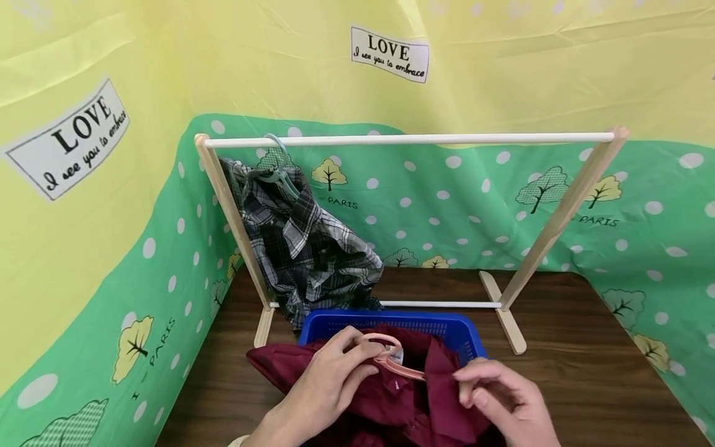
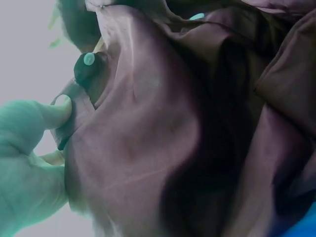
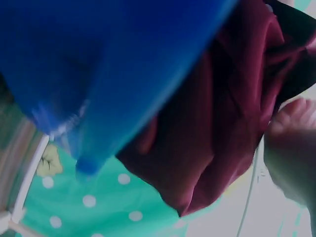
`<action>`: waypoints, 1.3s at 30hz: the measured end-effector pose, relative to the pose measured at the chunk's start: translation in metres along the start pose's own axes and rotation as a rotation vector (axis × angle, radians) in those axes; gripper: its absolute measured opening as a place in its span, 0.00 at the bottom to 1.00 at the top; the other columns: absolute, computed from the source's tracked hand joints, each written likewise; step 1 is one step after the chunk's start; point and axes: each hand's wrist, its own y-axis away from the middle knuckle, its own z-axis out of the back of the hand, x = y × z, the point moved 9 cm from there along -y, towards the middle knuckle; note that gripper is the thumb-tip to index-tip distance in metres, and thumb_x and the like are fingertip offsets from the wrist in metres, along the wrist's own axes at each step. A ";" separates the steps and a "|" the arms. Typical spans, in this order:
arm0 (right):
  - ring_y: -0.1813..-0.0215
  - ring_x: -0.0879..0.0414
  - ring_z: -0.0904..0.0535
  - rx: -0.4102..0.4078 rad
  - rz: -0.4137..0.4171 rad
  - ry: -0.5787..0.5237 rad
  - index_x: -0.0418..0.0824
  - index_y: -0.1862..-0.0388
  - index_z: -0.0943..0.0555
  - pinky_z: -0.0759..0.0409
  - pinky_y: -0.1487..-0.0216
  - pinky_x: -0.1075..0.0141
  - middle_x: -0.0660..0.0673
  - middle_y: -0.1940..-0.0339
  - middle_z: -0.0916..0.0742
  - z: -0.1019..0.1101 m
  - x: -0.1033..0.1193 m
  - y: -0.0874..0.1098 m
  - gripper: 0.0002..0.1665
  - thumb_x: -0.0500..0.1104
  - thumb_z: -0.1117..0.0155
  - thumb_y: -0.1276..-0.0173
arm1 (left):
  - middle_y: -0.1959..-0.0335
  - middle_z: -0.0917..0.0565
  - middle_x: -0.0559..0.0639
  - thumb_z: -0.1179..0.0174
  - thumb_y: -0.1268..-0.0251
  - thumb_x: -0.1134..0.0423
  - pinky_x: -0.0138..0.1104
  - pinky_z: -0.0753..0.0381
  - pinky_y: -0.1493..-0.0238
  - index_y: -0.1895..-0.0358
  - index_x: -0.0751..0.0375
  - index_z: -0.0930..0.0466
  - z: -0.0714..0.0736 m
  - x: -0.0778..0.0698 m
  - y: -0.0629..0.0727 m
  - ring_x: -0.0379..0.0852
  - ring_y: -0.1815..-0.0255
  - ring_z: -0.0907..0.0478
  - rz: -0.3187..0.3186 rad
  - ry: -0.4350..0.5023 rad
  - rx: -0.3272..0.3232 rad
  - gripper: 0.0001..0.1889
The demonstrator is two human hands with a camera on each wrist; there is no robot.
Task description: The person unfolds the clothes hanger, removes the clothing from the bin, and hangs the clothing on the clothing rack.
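Observation:
A maroon shirt is gathered at the front, partly over the blue basket. A pink clothes hanger shows at its collar opening; the rest of the hanger is covered by cloth. My left hand pinches the hanger near the base of its hook. In the left wrist view, a thumb and fingers also press on a buttoned edge of the shirt. At the shirt's right side, my right hand has curled fingers and seems to pinch the cloth edge. That contact is partly hidden.
Behind the basket stands a wooden rack with a white top rail. A plaid shirt hangs at its left end on a light blue hanger. Printed fabric walls surround the dark wooden table.

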 end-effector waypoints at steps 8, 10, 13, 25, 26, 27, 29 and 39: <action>0.43 0.66 0.22 -0.206 -0.357 0.843 0.44 0.30 0.14 0.29 0.44 0.79 0.53 0.40 0.14 0.030 -0.005 0.004 0.41 0.22 0.17 0.42 | 0.49 0.19 0.42 0.36 0.17 0.61 0.28 0.16 0.46 0.35 0.45 0.14 0.005 0.000 0.000 0.37 0.47 0.19 -0.028 0.002 -0.028 0.14; 0.35 0.71 0.22 -0.107 -0.498 0.972 0.56 0.23 0.18 0.31 0.40 0.82 0.57 0.35 0.13 0.031 -0.015 0.009 0.44 0.33 0.14 0.36 | 0.48 0.19 0.42 0.37 0.16 0.60 0.28 0.17 0.46 0.34 0.45 0.14 0.005 0.001 0.000 0.37 0.46 0.19 -0.021 0.001 -0.023 0.14; 0.37 0.70 0.18 0.030 -0.599 0.981 0.60 0.21 0.20 0.21 0.43 0.76 0.58 0.36 0.10 0.028 -0.028 0.016 0.40 0.44 0.17 0.29 | 0.49 0.19 0.43 0.37 0.16 0.60 0.30 0.16 0.46 0.35 0.46 0.14 0.005 0.000 0.000 0.38 0.46 0.19 -0.035 -0.010 -0.029 0.14; 0.49 0.62 0.09 0.127 -0.200 0.896 0.52 0.34 0.10 0.17 0.49 0.78 0.53 0.46 0.06 -0.004 -0.023 0.009 0.44 0.28 0.11 0.51 | 0.49 0.18 0.43 0.32 0.21 0.65 0.31 0.16 0.45 0.35 0.46 0.15 0.001 -0.011 -0.003 0.38 0.46 0.18 -0.099 -0.039 -0.043 0.17; 0.50 0.62 0.09 0.112 -0.192 0.890 0.52 0.35 0.10 0.17 0.50 0.78 0.53 0.47 0.06 -0.003 -0.022 0.009 0.44 0.27 0.11 0.52 | 0.49 0.19 0.43 0.31 0.22 0.65 0.31 0.16 0.45 0.34 0.46 0.15 0.001 -0.011 -0.003 0.38 0.47 0.18 -0.097 -0.039 -0.036 0.18; 0.51 0.62 0.09 0.097 -0.182 0.893 0.51 0.36 0.09 0.17 0.50 0.78 0.52 0.48 0.06 -0.002 -0.022 0.009 0.44 0.26 0.11 0.53 | 0.49 0.18 0.42 0.30 0.22 0.65 0.31 0.16 0.44 0.33 0.46 0.16 0.000 -0.011 -0.003 0.38 0.46 0.18 -0.087 -0.041 -0.028 0.19; 0.52 0.62 0.08 0.075 -0.174 0.895 0.49 0.38 0.08 0.17 0.51 0.79 0.51 0.49 0.05 -0.001 -0.021 0.009 0.43 0.25 0.11 0.55 | 0.48 0.18 0.41 0.29 0.23 0.64 0.32 0.17 0.44 0.31 0.46 0.17 0.000 -0.008 -0.002 0.37 0.45 0.19 -0.053 -0.035 -0.014 0.22; 0.52 0.68 0.09 0.005 -0.233 0.971 0.53 0.45 0.06 0.18 0.50 0.80 0.56 0.53 0.05 0.011 -0.019 0.007 0.38 0.27 0.09 0.57 | 0.45 0.13 0.43 0.25 0.30 0.69 0.31 0.19 0.39 0.32 0.51 0.18 0.025 -0.003 0.002 0.40 0.45 0.16 -0.014 0.001 -0.146 0.26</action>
